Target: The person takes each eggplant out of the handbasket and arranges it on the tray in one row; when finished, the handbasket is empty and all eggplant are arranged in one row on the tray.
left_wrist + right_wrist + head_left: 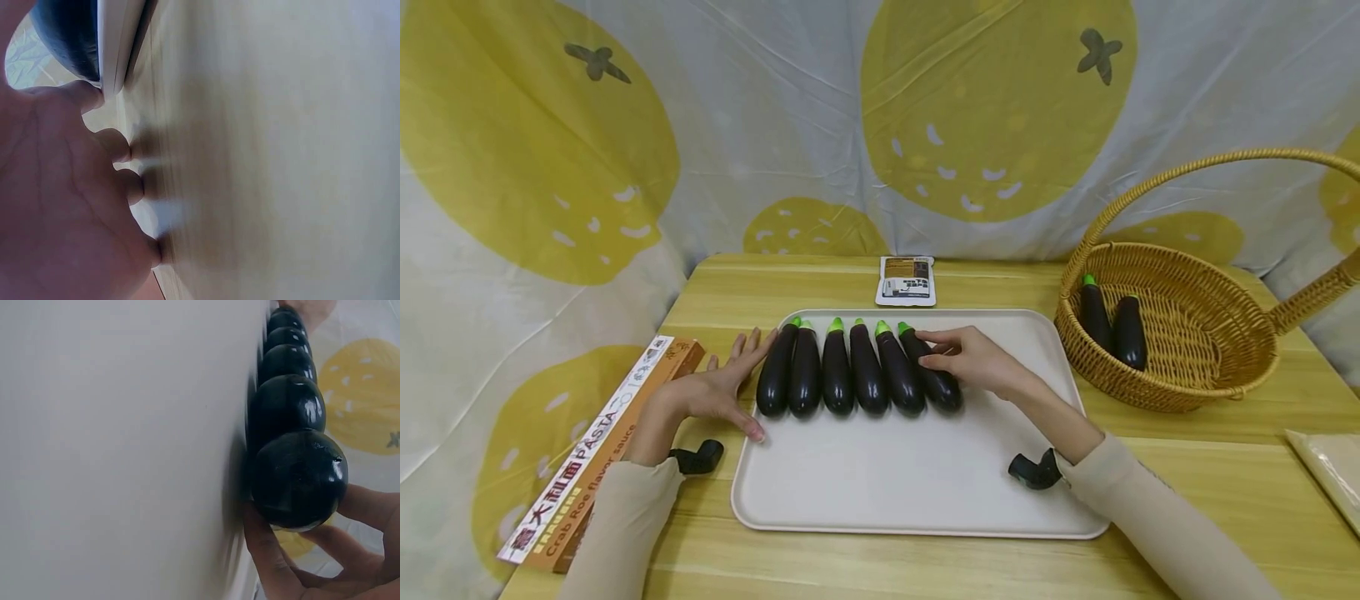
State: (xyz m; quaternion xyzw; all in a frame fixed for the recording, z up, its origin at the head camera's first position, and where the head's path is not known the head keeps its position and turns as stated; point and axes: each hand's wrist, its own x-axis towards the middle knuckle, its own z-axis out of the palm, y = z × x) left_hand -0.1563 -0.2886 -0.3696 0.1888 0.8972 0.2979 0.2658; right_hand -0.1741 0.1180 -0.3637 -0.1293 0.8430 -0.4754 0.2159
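Observation:
Several dark purple eggplants (837, 375) with green stems lie side by side in a row on a pale tray (925, 483), stems toward the back. At the right end of the row, my right hand (970, 358) holds the last eggplant (942, 385), thumb and fingers around its side; the right wrist view shows this eggplant (300, 481) end-on between them. My left hand (722, 392) is spread beside the leftmost eggplant (775, 375) at the tray's left edge. In the left wrist view, the left hand's fingertips (122, 147) reach down to the wooden table, with nothing gripped.
A wicker basket (1165, 392) with a tall handle stands at the right, two eggplants (1127, 333) inside. An orange and white pasta box (602, 450) lies left of the tray. Behind the tray is a small packet (906, 281); a beige bag (1333, 475) lies at the right edge.

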